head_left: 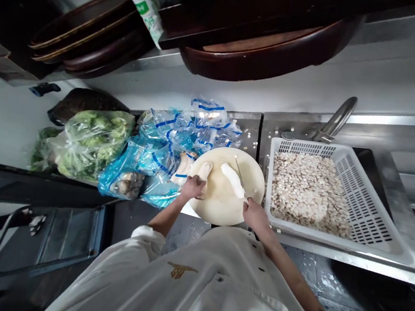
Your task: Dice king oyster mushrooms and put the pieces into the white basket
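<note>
A round, pale cutting board [218, 211] lies on the counter in front of me. My right hand [255, 214] is closed around the handle of a knife [242, 179], its thin blade pointing away across the board. Just left of the blade lies a white, peeled-looking king oyster mushroom [230, 178]. Over the board's left edge, my left hand [192, 187] grips another king oyster mushroom [205, 172]; its fingers partly cover the lower end. Clear bags with blue strips [171, 134] crowd the board's left side, some with mushrooms inside.
To the right, a white perforated basket [372, 216] holds a heap of small diced pieces, with a faucet [335, 120] behind it. Bagged green vegetables [92, 143] sit at far left. A dark wooden tub [256, 61] overhangs on a shelf. Small scraps dot the steel counter.
</note>
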A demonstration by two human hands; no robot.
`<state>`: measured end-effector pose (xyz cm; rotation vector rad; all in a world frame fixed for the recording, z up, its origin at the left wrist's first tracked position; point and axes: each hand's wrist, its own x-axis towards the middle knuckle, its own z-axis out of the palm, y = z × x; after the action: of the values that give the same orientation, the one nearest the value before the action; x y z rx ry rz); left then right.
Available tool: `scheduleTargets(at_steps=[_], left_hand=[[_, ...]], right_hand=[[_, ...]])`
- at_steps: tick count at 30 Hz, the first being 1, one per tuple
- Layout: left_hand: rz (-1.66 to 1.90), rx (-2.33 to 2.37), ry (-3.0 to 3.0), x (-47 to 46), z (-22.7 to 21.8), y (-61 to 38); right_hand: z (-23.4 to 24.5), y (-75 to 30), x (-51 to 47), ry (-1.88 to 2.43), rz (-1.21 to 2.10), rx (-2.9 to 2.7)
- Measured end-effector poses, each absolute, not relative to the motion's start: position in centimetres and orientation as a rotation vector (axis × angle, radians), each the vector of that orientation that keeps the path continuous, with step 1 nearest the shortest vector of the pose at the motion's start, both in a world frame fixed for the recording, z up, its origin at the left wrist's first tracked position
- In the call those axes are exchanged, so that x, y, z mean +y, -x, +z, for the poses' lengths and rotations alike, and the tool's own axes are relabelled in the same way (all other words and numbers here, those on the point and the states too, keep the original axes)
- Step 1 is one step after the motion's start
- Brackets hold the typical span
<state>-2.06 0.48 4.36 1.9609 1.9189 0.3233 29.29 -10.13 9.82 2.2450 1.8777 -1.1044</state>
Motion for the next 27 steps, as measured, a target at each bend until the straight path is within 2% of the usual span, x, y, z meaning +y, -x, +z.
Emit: scheduleTargets(at_steps=[6, 10, 12, 16, 19, 27], left_hand=[[0.380, 1.878, -1.880, 0.0, 1.8, -2.4], [0.316, 1.897, -1.832, -0.4, 2.3, -1.8], [0.393, 1.869, -1.950, -0.1, 3.2, -1.0], [0.539, 1.346, -2.421, 2.0, 5.0, -0.8], [0.409, 0.950, -2.568, 4.6, 5.3, -1.8], [-0.052, 0.696, -2.629, 12.4, 3.7, -5.6]], right_hand=[[10.0, -25.4, -10.1, -1.961, -1.090, 2.068], [9.8, -25.8, -10.0, -2.026, -1.087, 2.013], [9.5, -26.5, -10.2, -2.104, -1.094, 1.989], [8.9, -27.5, -10.9, -2.259, -1.151, 1.921], [8.9, -27.8, -11.1, -2.346, -1.065, 1.844], [9.0, -26.8, -12.5, -2.448, -0.920, 1.745]])
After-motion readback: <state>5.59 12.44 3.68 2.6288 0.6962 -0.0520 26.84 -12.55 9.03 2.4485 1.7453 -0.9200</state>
